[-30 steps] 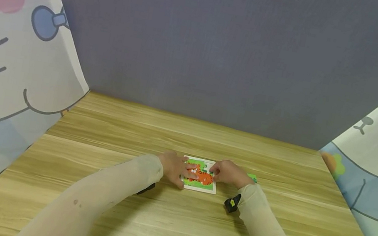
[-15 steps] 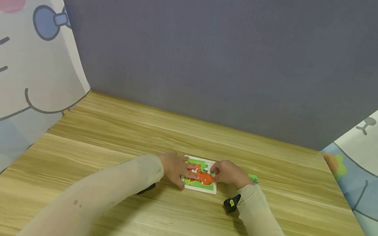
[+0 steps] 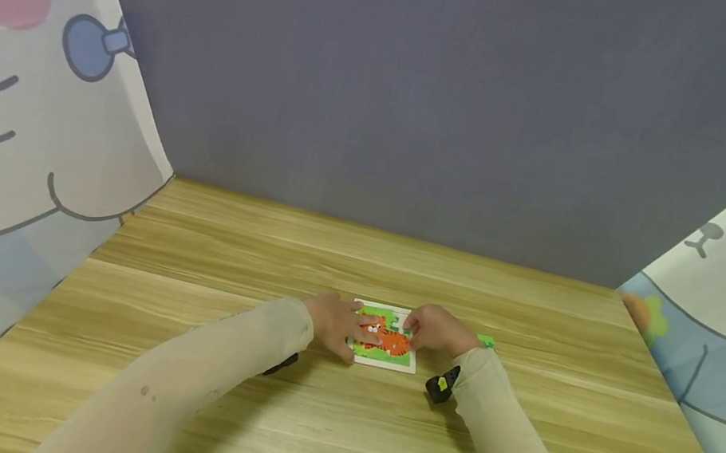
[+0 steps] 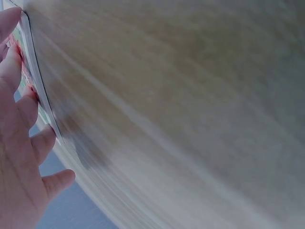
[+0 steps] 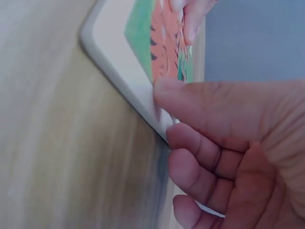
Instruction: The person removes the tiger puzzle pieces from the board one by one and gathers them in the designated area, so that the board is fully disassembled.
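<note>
A small jigsaw puzzle [image 3: 380, 356] with an orange tiger on green grass lies flat in a white tray on the table. White base shows at its upper right, beside the laid pieces. My left hand [image 3: 334, 324] rests over the puzzle's left side with its fingers spread across the tiger. At the right edge, my right hand [image 3: 438, 330] bends its fingers and pinches a puzzle piece [image 5: 164, 62] there, thumb tip on the tiger picture's border. Its index fingertip is hidden behind the thumb in the right wrist view.
A green piece [image 3: 487, 341] lies on the wooden table [image 3: 311, 436], partly hidden behind the right wrist. A dark grey panel [image 3: 402, 88] rises behind the table. Cartoon-printed cloths [image 3: 4, 155] hang at both sides.
The right wrist has shifted slightly left and turned a little, while its fingertips stay at the puzzle's right edge. The left hand and the puzzle have not visibly moved.
</note>
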The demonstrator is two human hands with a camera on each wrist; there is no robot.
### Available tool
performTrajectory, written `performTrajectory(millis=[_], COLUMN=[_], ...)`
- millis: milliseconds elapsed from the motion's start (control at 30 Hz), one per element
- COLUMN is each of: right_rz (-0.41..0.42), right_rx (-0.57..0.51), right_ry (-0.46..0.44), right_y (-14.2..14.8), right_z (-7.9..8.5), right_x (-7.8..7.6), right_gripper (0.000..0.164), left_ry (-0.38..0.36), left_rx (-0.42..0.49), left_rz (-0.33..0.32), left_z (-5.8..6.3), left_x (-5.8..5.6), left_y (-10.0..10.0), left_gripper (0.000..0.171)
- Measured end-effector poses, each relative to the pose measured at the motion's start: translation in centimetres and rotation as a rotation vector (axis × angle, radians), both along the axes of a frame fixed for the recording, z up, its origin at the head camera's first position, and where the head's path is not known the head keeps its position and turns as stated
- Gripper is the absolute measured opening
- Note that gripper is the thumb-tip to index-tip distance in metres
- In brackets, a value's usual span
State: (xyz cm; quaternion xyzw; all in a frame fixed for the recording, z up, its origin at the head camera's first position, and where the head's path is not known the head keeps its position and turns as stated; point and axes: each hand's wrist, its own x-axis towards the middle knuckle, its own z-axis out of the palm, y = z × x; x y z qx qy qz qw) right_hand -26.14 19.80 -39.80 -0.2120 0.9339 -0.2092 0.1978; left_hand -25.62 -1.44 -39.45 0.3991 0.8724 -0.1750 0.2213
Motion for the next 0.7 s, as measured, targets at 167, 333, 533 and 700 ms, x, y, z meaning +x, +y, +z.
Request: performTrajectory(millis=[167, 333, 533, 700], right_rz=[-0.052, -0.104, -0.115, -0.088], right_rx=[-0.023, -0.031, -0.04, -0.064], right_ry=[-0.054, -0.093, -0.09, -0.066], right_y=[-0.05, -0.13, -0.33, -0.51], right_z=[-0.34, -0.53, -0.35, -0.57], right_x=[-0.45, -0.61, -0.53, -0.54], right_gripper=[0.018, 0.019, 0.02, 0.021], left_ry=[0.006, 0.007, 0.025, 0.007], left_rx=[0.002, -0.006, -0.029, -0.015], left_rz=[-0.004, -0.016, -0.042, -0.015], left_z=[-0.04, 0.02, 0.06, 0.01], left_x=[0.0, 0.05, -0.07, -0.12], left_y=[-0.13, 0.01, 0.14, 0.15], left_gripper=[0.063, 0.062, 0.063, 0.063])
